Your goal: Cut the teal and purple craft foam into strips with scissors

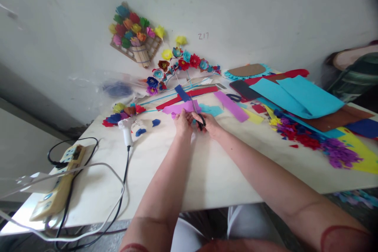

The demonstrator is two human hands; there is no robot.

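Note:
My left hand [183, 122] pinches a strip of purple crepe paper [178, 108] near the middle of the table. In my right hand [208, 123] is a pair of scissors [202, 120] with black handles, its blades pointing up and away across the strip's right end. Whether the blades are cutting the paper is too small to tell. A light blue paper piece [211, 109] lies just beyond my right hand. Farther back are a dark blue strip [182, 93] and a long red strip [203, 92]. Another purple strip [232, 106] rests to the right.
A white glue gun [126, 132] stands at left, its cord running toward a power strip [60, 183]. Blue petals [141, 132] lie beside it. Light blue sheets [310, 96] and piled paper petals [307, 138] fill the right side. Paper flowers [183, 63] line the wall.

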